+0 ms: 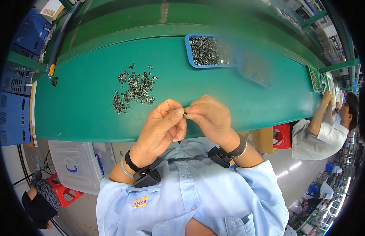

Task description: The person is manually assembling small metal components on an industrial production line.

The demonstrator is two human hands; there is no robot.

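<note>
Over the front edge of a green work table (88, 118), my two hands meet fingertip to fingertip. A tiny dark part (185, 113) sits at the pinch between them; its kind is too small to make out. Thumb and forefinger of my left hand (165, 124) are closed on it, the other fingers curled. My right hand (212, 118) pinches at the same part from the other side. Beyond my left hand lies a loose pile of small black and silver metal parts (137, 88). A blue tray (188, 51) full of similar small parts stands farther back.
A blurred patch hides the area right of the blue tray. Small green trays (310, 80) stand at the table's far right, beside a seated person (324, 131). Below the table at left are a clear lidded storage box (74, 157) and a red stool (64, 192). Blue crates (13, 118) line the left.
</note>
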